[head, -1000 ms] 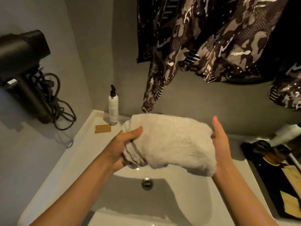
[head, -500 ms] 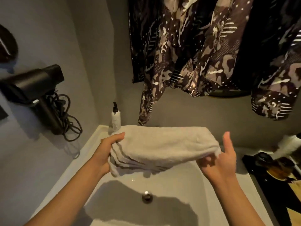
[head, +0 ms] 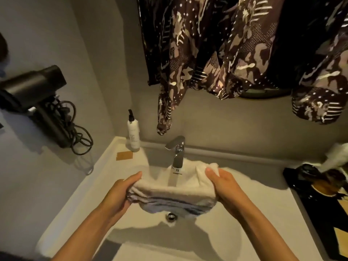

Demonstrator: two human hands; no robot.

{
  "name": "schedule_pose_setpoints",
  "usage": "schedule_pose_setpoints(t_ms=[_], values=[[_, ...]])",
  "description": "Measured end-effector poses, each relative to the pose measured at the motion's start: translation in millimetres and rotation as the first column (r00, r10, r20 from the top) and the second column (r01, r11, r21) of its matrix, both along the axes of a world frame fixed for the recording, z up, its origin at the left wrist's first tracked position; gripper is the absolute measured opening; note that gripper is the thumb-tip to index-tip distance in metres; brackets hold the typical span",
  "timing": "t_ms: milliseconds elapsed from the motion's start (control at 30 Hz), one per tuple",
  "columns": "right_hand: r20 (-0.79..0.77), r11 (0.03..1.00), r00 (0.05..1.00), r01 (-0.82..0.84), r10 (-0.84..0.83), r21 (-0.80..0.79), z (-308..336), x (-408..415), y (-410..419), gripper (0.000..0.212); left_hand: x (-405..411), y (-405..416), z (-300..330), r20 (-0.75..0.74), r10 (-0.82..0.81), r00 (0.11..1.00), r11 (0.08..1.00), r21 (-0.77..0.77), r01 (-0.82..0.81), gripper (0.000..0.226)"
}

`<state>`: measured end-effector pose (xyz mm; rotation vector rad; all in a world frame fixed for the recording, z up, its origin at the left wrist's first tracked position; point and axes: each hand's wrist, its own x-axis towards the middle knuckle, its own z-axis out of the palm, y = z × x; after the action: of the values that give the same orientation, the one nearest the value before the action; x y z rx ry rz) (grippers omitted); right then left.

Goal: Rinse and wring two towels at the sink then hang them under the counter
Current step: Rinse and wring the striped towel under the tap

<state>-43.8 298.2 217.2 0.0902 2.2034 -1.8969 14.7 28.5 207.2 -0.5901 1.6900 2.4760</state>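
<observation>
I see the folded white towel [head: 175, 193] held over the sink [head: 244, 223], right under the tap [head: 177, 153]. My left hand [head: 120, 191] grips its end at 9 o'clock, my right hand [head: 224, 183] grips the end at 3 o'clock. I think water runs from the tap, but it is dim. A soap bottle [head: 133, 134] stands at 11 o'clock
</observation>
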Motion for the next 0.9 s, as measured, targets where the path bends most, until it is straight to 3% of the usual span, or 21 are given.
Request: schedule_pose_setpoints(t_ms=[100,167,233,300,367,433,500,567,633,700,800,900], values=[[0.004,0.999,1.0,-0.014,0.013,0.044,15.6,-5.5,12.1,0.024,17.9,6.6,-4.7,0.055,-0.07,0.996,0.987,0.15,0.061,0.044],[0.159,0.981,0.985,-0.03,0.061,-0.191,25.7,-8.7,11.0,0.021,28.1,19.2,-3.2,0.147,-0.153,0.977,0.949,0.298,0.104,0.053],[0.331,0.907,0.919,-0.06,0.213,-0.417,38.2,-4.7,7.9,0.026,32.4,28.6,-7.1,0.233,-0.229,0.945,0.905,0.408,0.119,0.07],[0.309,0.835,0.884,-0.146,0.35,-0.53,48.5,-5.3,13.6,0.03,23.3,34.1,-0.4,0.21,-0.293,0.933,0.877,0.448,0.174,0.07],[0.226,0.782,0.887,-0.206,0.403,-0.588,56.7,-6.5,19.9,0.034,12.8,33.0,3.5,0.189,-0.255,0.948,0.914,0.367,0.173,0.055],[0.241,0.832,0.885,-0.238,0.398,-0.5,49.2,-9.4,27.8,0.029,4.5,26.4,7.6,0.152,-0.147,0.977,0.952,0.291,0.098,0.057],[0.273,0.917,0.876,-0.365,0.397,-0.162,31.7,-12.5,35.0,0.022,0.6,14.5,6.2,0.095,-0.061,0.994,0.953,0.301,0.03,0.043],[0.24,0.947,0.929,-0.309,0.281,0.088,25.0,-18.8,36.2,0.021,0.3,10.9,8.1,0.057,-0.037,0.998,0.942,0.335,0.016,0.03],[0.195,0.995,0.976,-0.095,0.097,-0.017,17.0,-24.5,32.9,0.029,-2.3,11.7,6.6,0.024,-0.018,1.0,0.927,0.375,0.008,0.032],[0.184,0.997,0.982,-0.04,0.05,-0.06,6.5,-21.0,23.7,0.033,-7.4,13.9,1.1,0.04,0.013,0.999,0.925,0.378,-0.027,0.029],[0.127,0.977,0.986,-0.125,0.104,0.17,-15.0,-3.5,8.0,0.023,-14.6,10.2,-8.4,0.115,-0.03,0.993,0.917,0.398,-0.019,0.032],[0.121,0.995,0.99,0.076,-0.068,-0.062,-10.1,-11.2,13.0,0.012,-18.3,-3.1,-17.2,0.203,-0.073,0.976,0.946,0.324,0.004,0.046]])
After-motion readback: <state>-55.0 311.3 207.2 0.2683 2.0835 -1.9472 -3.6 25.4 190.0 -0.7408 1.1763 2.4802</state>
